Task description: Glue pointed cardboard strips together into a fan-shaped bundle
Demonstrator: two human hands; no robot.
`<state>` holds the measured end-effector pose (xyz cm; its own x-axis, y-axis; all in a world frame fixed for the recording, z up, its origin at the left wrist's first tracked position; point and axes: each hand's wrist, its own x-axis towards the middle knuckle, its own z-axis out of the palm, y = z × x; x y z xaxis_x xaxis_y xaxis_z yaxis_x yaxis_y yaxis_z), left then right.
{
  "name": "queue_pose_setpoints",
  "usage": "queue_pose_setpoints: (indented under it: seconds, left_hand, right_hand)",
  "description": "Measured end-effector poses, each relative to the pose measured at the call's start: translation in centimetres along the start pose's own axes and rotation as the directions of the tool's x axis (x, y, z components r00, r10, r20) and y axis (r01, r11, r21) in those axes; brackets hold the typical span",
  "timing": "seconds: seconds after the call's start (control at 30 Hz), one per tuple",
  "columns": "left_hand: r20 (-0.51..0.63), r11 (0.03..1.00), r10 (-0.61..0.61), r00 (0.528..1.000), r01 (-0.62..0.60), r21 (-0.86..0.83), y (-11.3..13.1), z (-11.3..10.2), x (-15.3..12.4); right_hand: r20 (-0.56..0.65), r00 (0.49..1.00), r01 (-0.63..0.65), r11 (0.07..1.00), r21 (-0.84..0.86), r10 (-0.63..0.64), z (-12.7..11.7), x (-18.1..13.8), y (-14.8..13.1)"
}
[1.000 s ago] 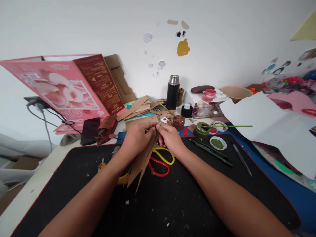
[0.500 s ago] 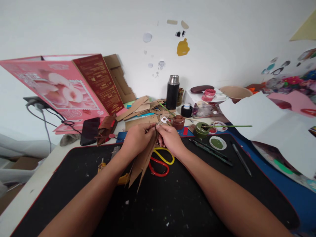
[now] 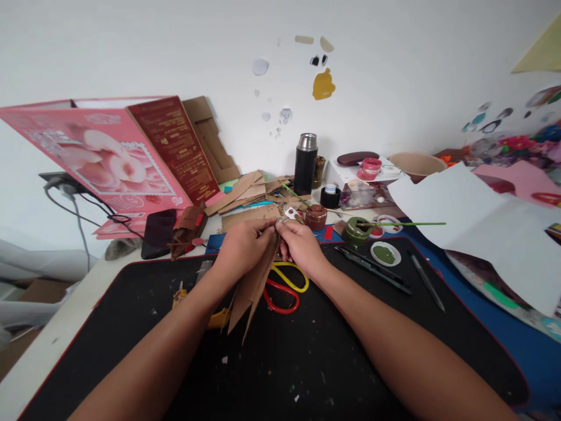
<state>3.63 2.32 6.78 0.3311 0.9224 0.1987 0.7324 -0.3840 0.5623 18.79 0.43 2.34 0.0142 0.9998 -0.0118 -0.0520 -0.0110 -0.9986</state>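
Observation:
My left hand (image 3: 242, 247) and my right hand (image 3: 301, 245) meet above the black mat (image 3: 307, 362), both pinched on the top of a bundle of brown cardboard strips (image 3: 253, 286). The strips fan down toward me from the fingers. Right behind the bundle, on the mat, lie scissors (image 3: 284, 287) with one red and one yellow loop handle. A small metal piece shows at the fingertips, too small to name.
A brown paint jar (image 3: 316, 216) and a green jar (image 3: 357, 230) with a green stick stand beyond my hands. A black flask (image 3: 305, 164), cardboard scraps (image 3: 245, 193), a phone (image 3: 158, 232), pink boxes (image 3: 100, 158), pens (image 3: 372, 270) and white paper (image 3: 473, 222) surround the mat.

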Motion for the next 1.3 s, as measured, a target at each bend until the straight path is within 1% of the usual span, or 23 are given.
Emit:
queue_pose_setpoints:
  seconds: [0.37, 0.77, 1.1, 1.3]
  left_hand:
    - [0.013, 1.0, -0.021, 1.0, 0.021, 0.006, 0.11, -0.12, -0.06]
    - [0.0, 1.0, 0.004, 1.0, -0.004, 0.005, -0.11, 0.02, -0.02]
    - [0.008, 1.0, -0.005, 1.0, 0.005, 0.004, -0.22, 0.08, 0.0]
    - [0.006, 0.999, 0.025, 1.0, -0.025, -0.038, -0.6, 0.25, 0.09]
  right_hand:
    - [-0.002, 1.0, 0.0, 1.0, 0.009, 0.0, -0.03, -0.06, 0.0]
    - [-0.01, 1.0, -0.006, 1.0, -0.011, 0.006, -0.01, -0.08, -0.11]
    - [-0.008, 1.0, 0.004, 1.0, -0.025, -0.004, 0.02, -0.03, 0.04]
    - [-0.007, 1.0, 0.013, 0.999, -0.031, -0.014, -0.04, -0.01, 0.04]
